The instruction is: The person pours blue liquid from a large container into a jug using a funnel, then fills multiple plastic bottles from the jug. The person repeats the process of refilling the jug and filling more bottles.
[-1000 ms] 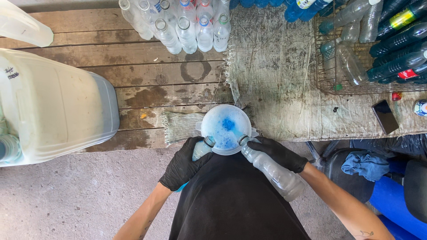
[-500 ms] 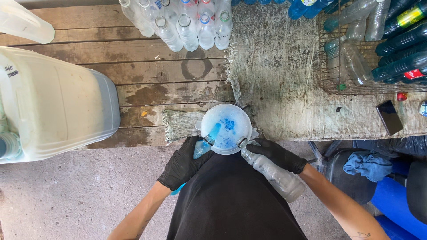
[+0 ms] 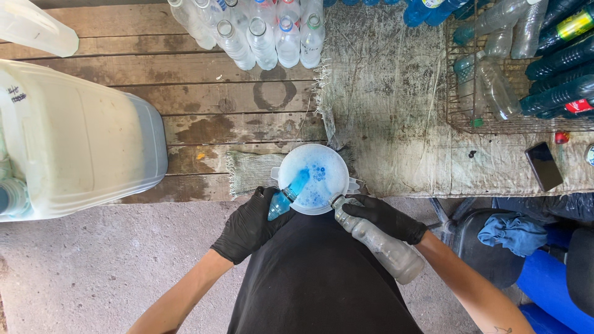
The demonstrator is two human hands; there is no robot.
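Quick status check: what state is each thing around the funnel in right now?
Left hand: gloved, grip closed on blue bottle.
Blue bottle: tilted, mouth in funnel.
Funnel: holds foamy blue liquid.
Right hand: gloved, gripping clear bottle.
Clear bottle: tilted, uncapped.
Bottles on the boards: uncapped.
Phone: screen dark.

Daylight falls on a worn brown wooden plank table point(image 3: 216, 93), stained dark in patches. A dirty grey cloth point(image 3: 396, 111) covers its right part. Rough grey concrete floor point(image 3: 93, 272) fills the lower left of the frame.
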